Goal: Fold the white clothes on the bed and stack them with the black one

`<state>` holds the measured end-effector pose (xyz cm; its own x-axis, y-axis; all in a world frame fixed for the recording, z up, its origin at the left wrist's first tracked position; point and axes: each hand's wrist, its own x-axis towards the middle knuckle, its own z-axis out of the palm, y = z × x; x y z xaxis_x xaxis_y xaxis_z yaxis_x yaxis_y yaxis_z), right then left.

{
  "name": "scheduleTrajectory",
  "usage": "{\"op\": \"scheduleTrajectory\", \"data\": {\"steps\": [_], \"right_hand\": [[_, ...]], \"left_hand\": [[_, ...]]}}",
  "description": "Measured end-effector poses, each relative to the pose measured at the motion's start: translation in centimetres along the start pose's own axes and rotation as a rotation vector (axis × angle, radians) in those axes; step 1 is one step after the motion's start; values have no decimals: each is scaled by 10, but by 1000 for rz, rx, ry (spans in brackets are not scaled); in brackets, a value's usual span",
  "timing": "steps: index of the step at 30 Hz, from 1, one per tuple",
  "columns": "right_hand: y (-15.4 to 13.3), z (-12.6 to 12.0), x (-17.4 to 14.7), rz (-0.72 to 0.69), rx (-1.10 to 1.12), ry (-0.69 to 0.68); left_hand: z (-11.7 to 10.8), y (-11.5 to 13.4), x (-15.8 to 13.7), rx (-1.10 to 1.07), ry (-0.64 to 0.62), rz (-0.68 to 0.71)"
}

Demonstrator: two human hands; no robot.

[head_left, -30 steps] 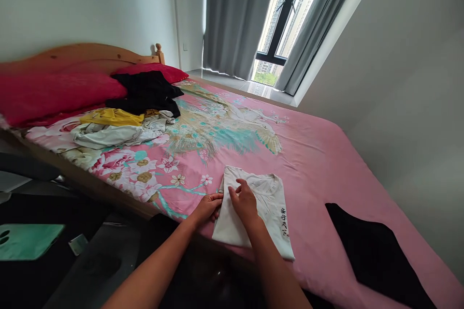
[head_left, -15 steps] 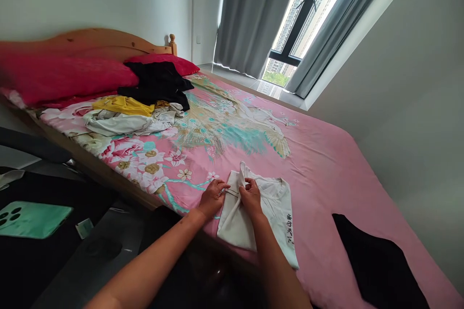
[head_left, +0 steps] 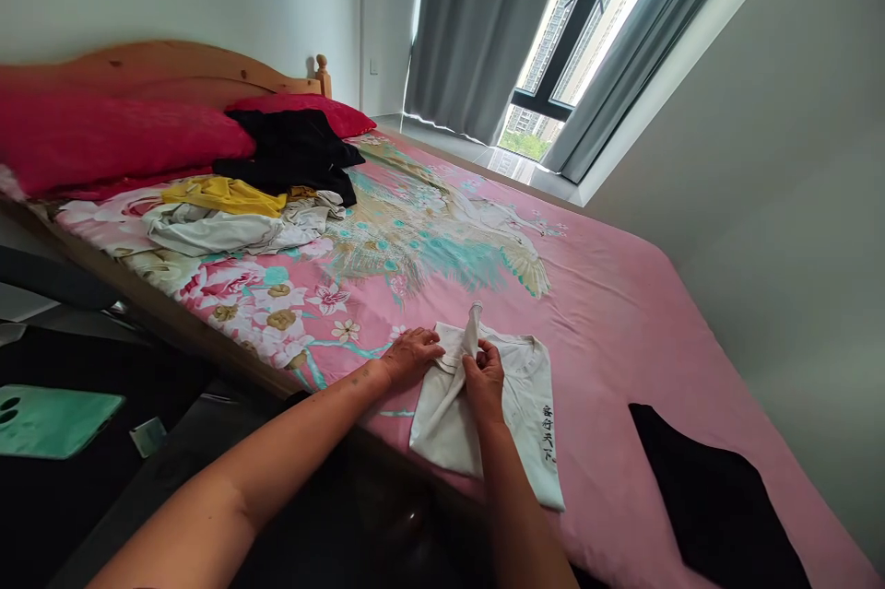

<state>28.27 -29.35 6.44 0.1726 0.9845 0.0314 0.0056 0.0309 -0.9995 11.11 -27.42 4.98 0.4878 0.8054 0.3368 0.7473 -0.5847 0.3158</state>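
A white T-shirt (head_left: 526, 414) with dark lettering lies partly folded on the near edge of the bed. My right hand (head_left: 486, 382) pinches a lifted flap of it, which stands up in a narrow fold left of the collar. Flat on the shirt's upper left part rests my left hand (head_left: 413, 357), fingers stretched out and holding nothing. The right hand's grip partly covers the flap.
The bed has a pink floral sheet (head_left: 608, 312). A folded black garment (head_left: 719, 488) lies at the right. Toward the red pillows (head_left: 124, 137) are black clothes (head_left: 297, 147), a yellow garment (head_left: 225, 194) and white clothes (head_left: 214, 231). A green phone (head_left: 59, 421) sits lower left.
My left hand has gone from bent fingers at the fold to lying flatter on the shirt. The flap in my right hand stands more upright. The view has shifted slightly.
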Motion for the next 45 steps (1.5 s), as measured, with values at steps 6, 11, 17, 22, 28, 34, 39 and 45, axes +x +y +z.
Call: {"op": "scheduleTrajectory", "data": {"steps": [6,11,17,22,28,34,39,45], "right_hand": [[2,-1,-2,4,27,49],[6,-1,-3,-1,43,93],[4,-2,-7,-21,42,93],[4,-2,-8,-21,29,105],[6,0,-8,-27,56,88],[5,-1,-8,-33,49,106],[6,0,-10,-18,51,102],[4,2,-10,-34,40,122]], "left_hand": [[-4,4,15,31,-87,99],[-7,11,27,6,-124,62],[-4,5,33,-110,-157,-86],[-14,2,25,-138,-174,-126],[-21,14,15,-127,-151,-261],[-10,12,20,-256,-124,-422],[-2,12,18,-294,-104,-387],[-4,13,15,-108,-49,-236]]}}
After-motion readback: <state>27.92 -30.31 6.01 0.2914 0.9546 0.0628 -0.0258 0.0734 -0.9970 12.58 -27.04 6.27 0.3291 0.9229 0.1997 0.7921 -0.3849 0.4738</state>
